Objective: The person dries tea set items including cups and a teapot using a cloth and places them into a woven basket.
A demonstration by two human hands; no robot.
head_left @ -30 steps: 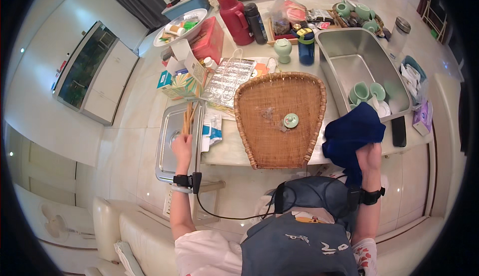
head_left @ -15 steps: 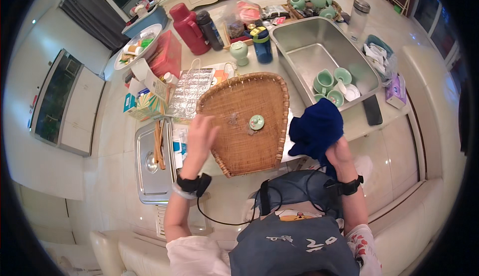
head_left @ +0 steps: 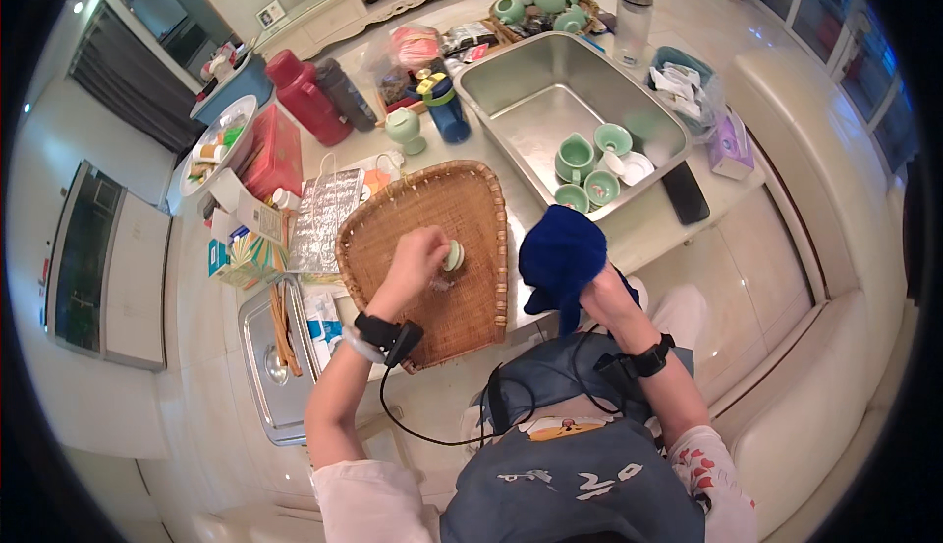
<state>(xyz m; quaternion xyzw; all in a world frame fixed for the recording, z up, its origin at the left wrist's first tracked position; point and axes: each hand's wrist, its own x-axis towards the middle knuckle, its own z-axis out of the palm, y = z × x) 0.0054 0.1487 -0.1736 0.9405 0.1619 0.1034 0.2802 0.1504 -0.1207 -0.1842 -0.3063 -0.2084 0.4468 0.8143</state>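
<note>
My left hand is closed on a small pale green teapot lid, tilted on its edge over the woven bamboo tray. The fingertips pinch it at its knob side, and part of the lid is hidden behind them. A dark blue cloth is bunched up in my right hand, just right of the tray's rim. The cloth covers most of that hand's fingers.
Behind the tray stands a deep steel basin with several green cups and a pitcher. A phone lies to its right. A blue bottle, a red thermos and a steel lid with wooden tongs stand around.
My left hand has moved right and down onto the teapot lid, gripping and tilting it. My right hand still holds the blue cloth. The whole view has shifted.
</note>
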